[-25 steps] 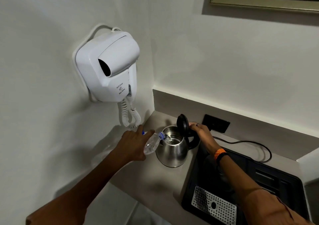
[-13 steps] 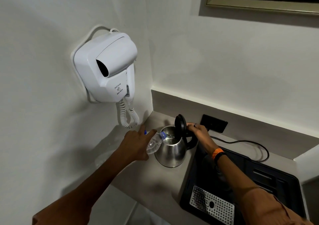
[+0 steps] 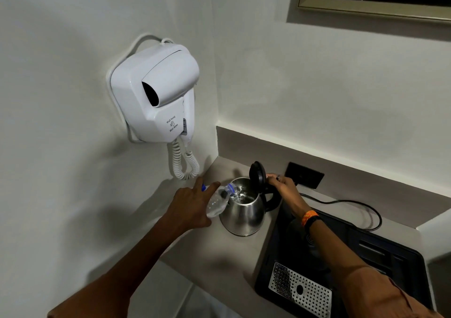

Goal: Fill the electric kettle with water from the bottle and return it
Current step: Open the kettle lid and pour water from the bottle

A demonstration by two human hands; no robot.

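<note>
A stainless steel electric kettle (image 3: 244, 214) stands on the grey counter (image 3: 219, 264), its black lid (image 3: 257, 175) flipped upright. My left hand (image 3: 192, 206) grips a clear plastic water bottle (image 3: 218, 203), tilted with its neck over the kettle's open mouth, and water glints inside. My right hand (image 3: 284, 186) holds the top of the kettle's black handle, just behind the lid. An orange and black band sits on that wrist.
A white wall-hung hair dryer (image 3: 156, 95) with a coiled cord hangs left, above the counter. A black tray (image 3: 380, 264) with a perforated metal drip plate (image 3: 299, 291) lies right of the kettle. A black socket (image 3: 305, 175) and cable (image 3: 353, 205) sit behind.
Both hands, bottle and kettle keep the same pose. Only the camera has shifted slightly.
</note>
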